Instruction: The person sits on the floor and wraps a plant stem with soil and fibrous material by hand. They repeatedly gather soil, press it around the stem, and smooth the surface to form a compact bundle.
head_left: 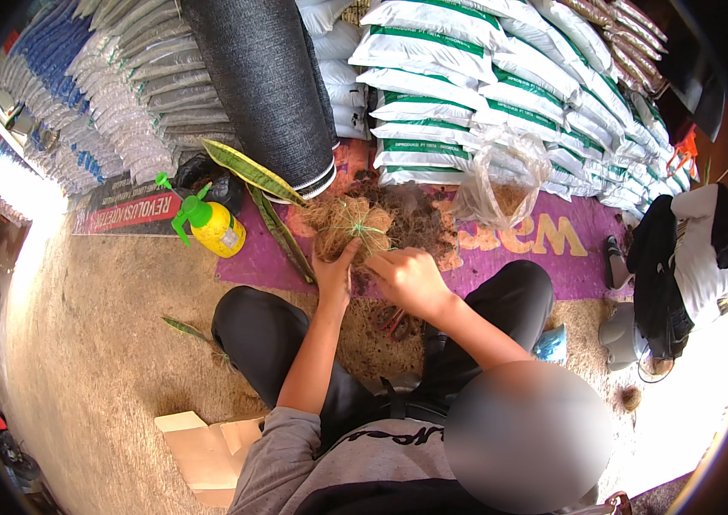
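Note:
A ball of brown coconut fibre (329,225), bound with thin green string (359,228), rests in my left hand (333,276). That hand grips the ball from below, its thumb on the string side. Long yellow-edged snake plant leaves (254,172) reach out from the ball to the left. At the ball's lower right, my right hand (415,279) is closed, fingertips pressed together by the string. What it pinches is hidden. Below the hands, between my legs, lies a pair of scissors with red handles (393,323).
Loose fibre and dark soil (422,219) lie on a purple banner (501,279). A yellow spray bottle (220,233) stands left, a clear plastic bag (508,180) right. White-and-green sacks (428,103) and a black roll (256,86) stand behind. Flattened cardboard (201,451) lies at lower left.

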Demonstrator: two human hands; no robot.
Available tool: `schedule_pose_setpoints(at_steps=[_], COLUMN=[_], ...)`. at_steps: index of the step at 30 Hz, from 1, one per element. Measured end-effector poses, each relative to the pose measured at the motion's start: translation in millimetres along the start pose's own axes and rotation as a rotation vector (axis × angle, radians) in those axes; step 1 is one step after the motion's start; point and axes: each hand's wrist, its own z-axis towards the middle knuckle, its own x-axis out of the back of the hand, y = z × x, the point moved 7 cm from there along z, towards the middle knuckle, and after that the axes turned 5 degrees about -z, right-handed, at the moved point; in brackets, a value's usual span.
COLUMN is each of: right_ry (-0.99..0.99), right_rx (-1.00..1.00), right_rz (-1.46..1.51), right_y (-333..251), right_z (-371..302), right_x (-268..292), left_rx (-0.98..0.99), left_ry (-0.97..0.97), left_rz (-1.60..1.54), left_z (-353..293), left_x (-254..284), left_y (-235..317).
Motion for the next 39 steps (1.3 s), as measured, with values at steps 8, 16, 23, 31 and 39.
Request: schedule_pose_setpoints(at_steps=[8, 16, 23, 31, 39], right_ry=[0.093, 0.002, 0.021, 0.078, 0.127], right_rx=[-0.052, -0.038, -0.029, -0.033, -0.033], right_rz=[0.009, 0.113, 0.044, -0.109, -0.120], right_y=[13, -9, 1, 30, 34], right_z=[10, 11, 13, 28, 26], right_x=[13, 4, 4, 17, 25], left_rx=[0.266, 0.120, 0.168, 0.299, 0.269], left_ry=[-0.063, -0.166, -0.139, -0.065, -0.109], left_rz=[-0.008, -0.089, -0.045, 0.067, 0.182], left_z=[-3, 1, -3, -14, -20], left_x=[6, 0, 2, -3, -15], left_y=[-14, -24, -20, -9, 0])
